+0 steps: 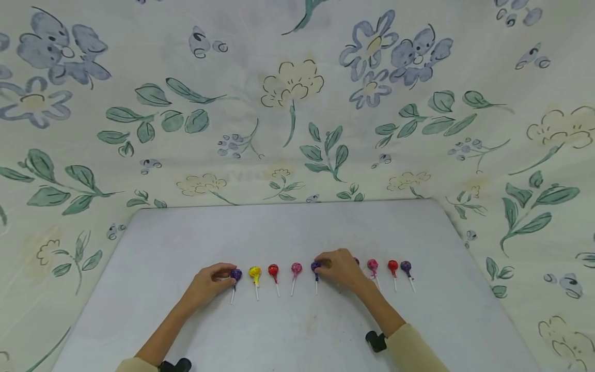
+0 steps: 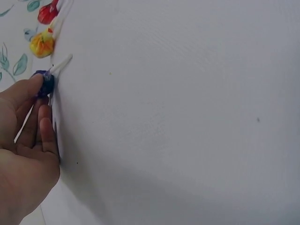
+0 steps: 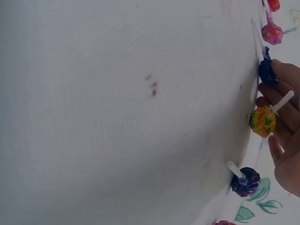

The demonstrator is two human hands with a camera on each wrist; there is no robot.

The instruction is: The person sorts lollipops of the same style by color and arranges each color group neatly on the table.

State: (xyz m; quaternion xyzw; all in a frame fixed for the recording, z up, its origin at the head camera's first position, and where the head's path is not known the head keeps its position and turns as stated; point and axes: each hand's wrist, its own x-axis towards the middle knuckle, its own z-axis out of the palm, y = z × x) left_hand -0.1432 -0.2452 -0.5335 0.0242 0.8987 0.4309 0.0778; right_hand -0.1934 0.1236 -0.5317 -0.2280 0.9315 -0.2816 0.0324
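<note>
Lollipops lie in a row across a white table point(image 1: 279, 341), sticks towards me. My left hand point(image 1: 210, 283) pinches the wrapped head of the purple lollipop point(image 1: 236, 274) at the row's left end; its thumb lies over the wrapper in the left wrist view. Near the row's middle, my right hand point(image 1: 341, 268) pinches another purple lollipop point(image 3: 267, 71) between thumb and fingers. A yellow lollipop point(image 3: 263, 121) lies by the right hand's lower fingers, mostly hidden under that hand in the head view. Between the hands lie a yellow lollipop point(image 1: 254, 274), a red lollipop point(image 1: 273, 270) and a pink lollipop point(image 1: 296, 268).
Right of my right hand lie a partly covered purple lollipop point(image 3: 245, 182), a pink lollipop point(image 1: 372, 265), a red lollipop point(image 1: 392, 266) and a purple lollipop point(image 1: 406, 267) at the end. Floral cloth point(image 1: 260, 41) hangs behind the table and along its sides.
</note>
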